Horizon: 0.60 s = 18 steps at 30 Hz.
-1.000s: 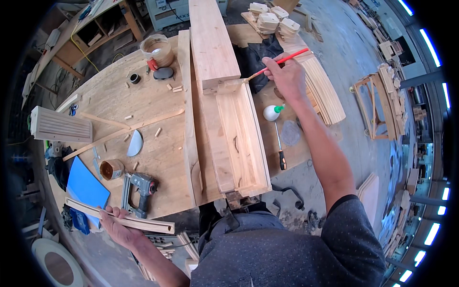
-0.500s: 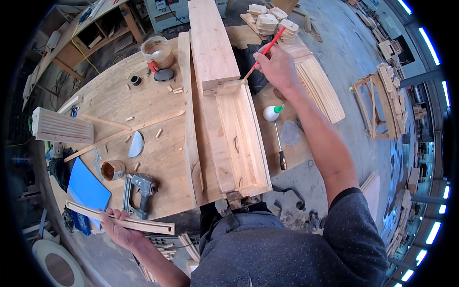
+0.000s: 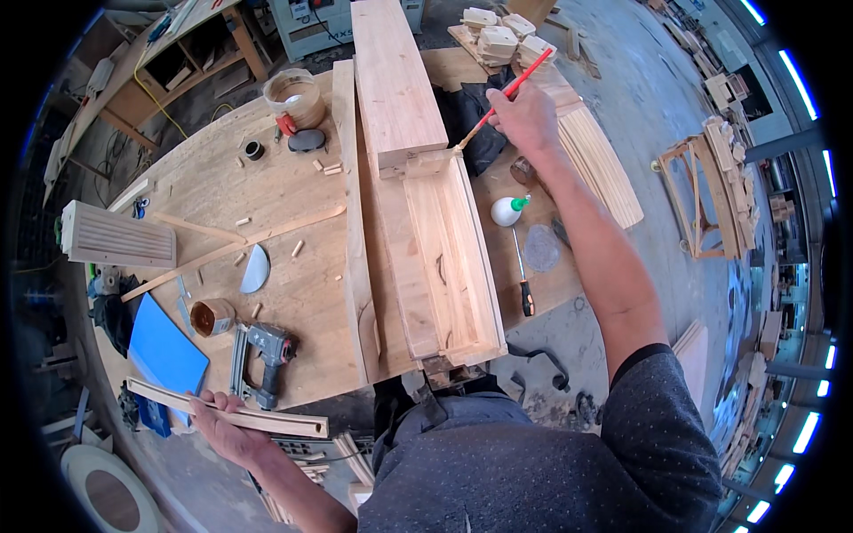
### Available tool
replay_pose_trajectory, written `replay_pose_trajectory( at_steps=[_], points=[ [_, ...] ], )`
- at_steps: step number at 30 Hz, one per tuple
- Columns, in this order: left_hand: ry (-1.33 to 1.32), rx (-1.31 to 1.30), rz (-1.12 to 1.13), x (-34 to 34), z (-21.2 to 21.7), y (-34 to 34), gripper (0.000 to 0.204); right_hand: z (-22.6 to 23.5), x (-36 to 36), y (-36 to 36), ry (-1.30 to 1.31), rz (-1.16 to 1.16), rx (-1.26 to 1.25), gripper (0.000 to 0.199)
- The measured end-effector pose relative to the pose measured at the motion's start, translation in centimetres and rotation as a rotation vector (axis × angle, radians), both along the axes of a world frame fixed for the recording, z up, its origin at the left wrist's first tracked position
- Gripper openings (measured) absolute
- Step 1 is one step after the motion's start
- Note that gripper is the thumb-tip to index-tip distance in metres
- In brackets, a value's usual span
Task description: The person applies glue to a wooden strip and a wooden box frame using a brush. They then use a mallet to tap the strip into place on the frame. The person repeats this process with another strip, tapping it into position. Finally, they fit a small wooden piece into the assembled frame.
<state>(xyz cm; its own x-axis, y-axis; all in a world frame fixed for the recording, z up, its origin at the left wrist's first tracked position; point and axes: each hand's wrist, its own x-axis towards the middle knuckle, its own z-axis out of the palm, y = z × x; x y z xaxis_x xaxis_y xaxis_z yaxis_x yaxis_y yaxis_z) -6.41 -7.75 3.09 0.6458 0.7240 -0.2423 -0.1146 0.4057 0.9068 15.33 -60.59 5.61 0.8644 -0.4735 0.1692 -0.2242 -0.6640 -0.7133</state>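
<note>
Hands are working at a big wood table point(image 3: 293, 293). The right hand point(image 3: 526, 115) is reaching far out, its fingers pinching a thin red brush point(image 3: 499, 99), and the brush tip is touching the far end of a long open box point(image 3: 449, 258) lying in the middle of the table. The left hand point(image 3: 227, 431) is down by the near edge, its fingers wrapped around a wood strip point(image 3: 222, 409). A nail gun point(image 3: 262, 355) is lying just beside that strip. A glue bottle point(image 3: 508, 210) is sitting near the right arm.

Right arm stretched far forward, right hand point(image 3: 526, 120) closed in a pinch grip — left hand point(image 3: 222, 428) low by the body, fingers curled shut, forearm bent back.
</note>
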Motion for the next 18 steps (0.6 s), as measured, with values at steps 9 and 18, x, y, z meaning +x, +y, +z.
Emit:
replay_pose_trajectory(
  at_steps=[9,18],
  points=[
    [-0.006,-0.007,-0.002,0.4,-0.1,-0.3,0.029,0.0,-1.6,-0.5,-0.004,-0.069,-0.021,0.035],
    [0.014,-0.026,0.083,-1.2,-1.0,3.0,0.015,-0.1,-2.3,3.1,-0.16,0.059,0.334,0.031]
  ],
)
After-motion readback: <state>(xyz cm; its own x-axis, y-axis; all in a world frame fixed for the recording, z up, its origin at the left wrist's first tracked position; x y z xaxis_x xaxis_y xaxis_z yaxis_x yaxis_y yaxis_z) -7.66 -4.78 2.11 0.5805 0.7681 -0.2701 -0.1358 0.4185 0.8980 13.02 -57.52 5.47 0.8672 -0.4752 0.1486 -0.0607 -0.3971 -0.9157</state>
